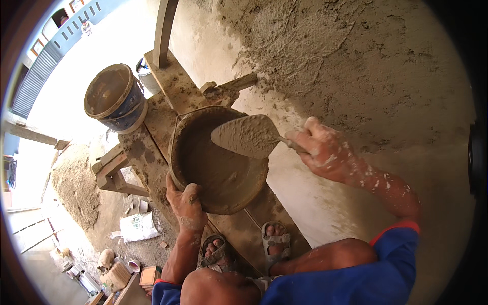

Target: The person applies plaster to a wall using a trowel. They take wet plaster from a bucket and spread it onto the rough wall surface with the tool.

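Note:
My right hand (325, 151) is closed round the handle of a trowel (247, 135), its blade coated with wet grey mortar. The blade hangs over a round bucket (179, 133) with mortar (213, 170) inside. With the fingers of my left hand (187, 204) I grip the bucket's near left rim, thumb on the inside. The bucket rests on a plank scaffold, just beyond my sandalled feet. To the right rises a wall (356, 66), with rough wet mortar on its upper part and a smoother, paler surface lower down.
On the planks (140, 155) at the left stands a second, blue mud-stained bucket (119, 99). A wooden upright (164, 35) rises at the far end of the scaffold. Below lie a sand heap (76, 180), a white bag (139, 227) and several containers (116, 277).

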`<state>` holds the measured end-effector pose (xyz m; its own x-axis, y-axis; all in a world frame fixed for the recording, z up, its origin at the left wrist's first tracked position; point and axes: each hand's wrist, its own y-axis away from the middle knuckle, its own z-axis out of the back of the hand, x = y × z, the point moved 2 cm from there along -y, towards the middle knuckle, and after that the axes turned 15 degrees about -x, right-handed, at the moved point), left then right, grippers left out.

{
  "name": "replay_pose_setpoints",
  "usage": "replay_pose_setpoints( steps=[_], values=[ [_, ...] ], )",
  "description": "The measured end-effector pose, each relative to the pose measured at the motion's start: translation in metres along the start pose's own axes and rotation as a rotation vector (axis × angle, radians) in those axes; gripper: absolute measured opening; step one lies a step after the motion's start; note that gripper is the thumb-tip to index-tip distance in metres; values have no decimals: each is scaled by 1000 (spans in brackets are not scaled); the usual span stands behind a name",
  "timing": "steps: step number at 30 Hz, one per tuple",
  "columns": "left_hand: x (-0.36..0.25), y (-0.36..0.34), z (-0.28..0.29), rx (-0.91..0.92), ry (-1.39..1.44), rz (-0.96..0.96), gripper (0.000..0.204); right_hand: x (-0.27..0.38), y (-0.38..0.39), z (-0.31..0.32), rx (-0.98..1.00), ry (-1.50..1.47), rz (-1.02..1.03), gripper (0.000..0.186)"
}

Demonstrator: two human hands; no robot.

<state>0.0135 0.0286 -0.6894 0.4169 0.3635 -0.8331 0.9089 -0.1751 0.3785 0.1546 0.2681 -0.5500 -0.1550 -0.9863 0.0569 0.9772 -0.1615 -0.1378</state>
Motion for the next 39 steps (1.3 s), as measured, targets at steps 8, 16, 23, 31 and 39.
replay_pose_setpoints(
  steps=[8,16,23,31,39],
  values=[
    [2,11,10,-25,-70,-43,48,18,10,-124,49,108,311,41],
    [-1,8,10,37,-158,-77,48,33,10,-118,309,-397,-41,45],
    [0,-4,11,4,43,86,50,15,17,-80,77,-448,-129,40],
    [0,-11,29,-43,-67,65,54,-10,27,3,173,-681,-405,35],
    [-3,-8,23,18,-186,2,53,-172,67,-30,-92,-148,-975,40]
  ],
)
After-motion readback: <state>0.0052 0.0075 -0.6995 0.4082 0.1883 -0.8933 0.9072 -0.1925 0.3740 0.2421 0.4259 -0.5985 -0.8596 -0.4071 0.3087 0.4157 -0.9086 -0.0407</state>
